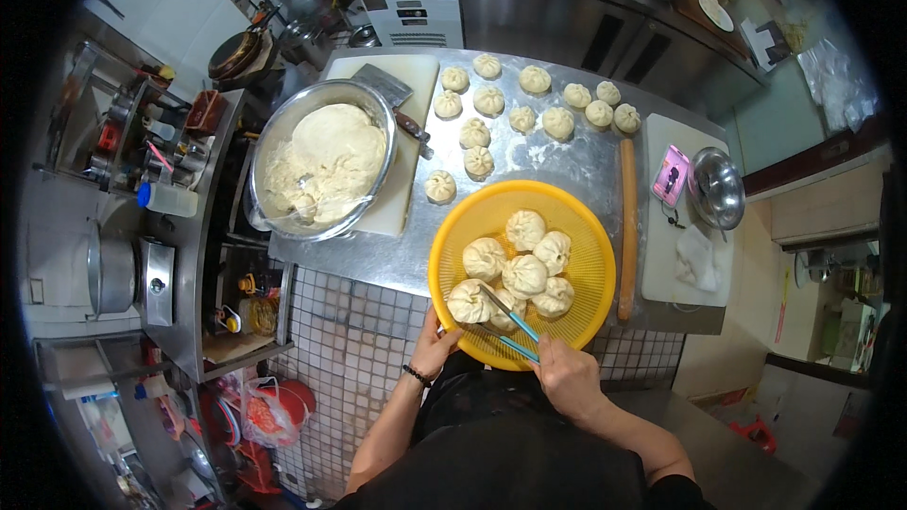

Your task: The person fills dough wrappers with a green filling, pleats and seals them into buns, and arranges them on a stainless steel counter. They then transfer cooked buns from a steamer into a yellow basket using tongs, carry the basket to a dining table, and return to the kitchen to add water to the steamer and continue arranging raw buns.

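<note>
My left hand grips the near left rim of a yellow plastic colander, which holds several pleated buns. In my right hand is a pair of turquoise-handled tongs, their tips at a bun on the colander's left side. Whether the tips pinch it, I cannot tell. Beyond the colander, several smaller pleated buns sit on the floured steel table. To the left a metal bowl of dough rests partly on a white cutting board.
A cleaver lies behind the dough bowl. Right of the colander is a wooden rolling pin. Another white board carries a pink-framed phone, a metal bowl and a white cloth. Steel shelving stands at left.
</note>
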`<state>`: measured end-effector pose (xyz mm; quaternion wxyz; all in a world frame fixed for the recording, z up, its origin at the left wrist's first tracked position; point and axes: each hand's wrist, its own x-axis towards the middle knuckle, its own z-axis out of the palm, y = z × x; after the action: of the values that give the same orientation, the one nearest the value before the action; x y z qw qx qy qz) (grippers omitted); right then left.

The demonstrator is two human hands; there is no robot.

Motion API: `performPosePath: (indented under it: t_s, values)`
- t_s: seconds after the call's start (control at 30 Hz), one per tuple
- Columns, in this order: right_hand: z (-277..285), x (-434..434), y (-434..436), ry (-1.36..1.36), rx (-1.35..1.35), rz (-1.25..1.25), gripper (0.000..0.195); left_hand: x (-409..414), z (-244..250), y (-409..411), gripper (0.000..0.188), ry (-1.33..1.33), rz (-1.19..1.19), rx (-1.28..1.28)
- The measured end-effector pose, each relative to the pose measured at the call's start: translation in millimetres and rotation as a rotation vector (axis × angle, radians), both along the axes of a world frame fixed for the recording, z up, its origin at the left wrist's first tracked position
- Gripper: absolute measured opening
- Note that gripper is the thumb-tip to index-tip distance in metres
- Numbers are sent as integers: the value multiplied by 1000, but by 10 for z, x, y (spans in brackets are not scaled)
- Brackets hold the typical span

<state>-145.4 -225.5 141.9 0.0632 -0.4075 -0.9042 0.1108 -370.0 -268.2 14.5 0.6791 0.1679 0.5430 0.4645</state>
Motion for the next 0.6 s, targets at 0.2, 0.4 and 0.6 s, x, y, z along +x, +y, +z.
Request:
performPosePath:
  t_s: [0.2, 0.4, 0.6]
  values:
    - [-134, -111, -96, 41, -6, -76, 42, -4, 61, 14, 64, 37, -37, 1]
    - [-108, -197, -111, 79, -184, -257, 43, -8, 52, 19, 64, 33, -41, -14]
    - [-186, 128, 186, 295, -615, -413, 40, -4, 72, 21, 65, 47, -29, -16]
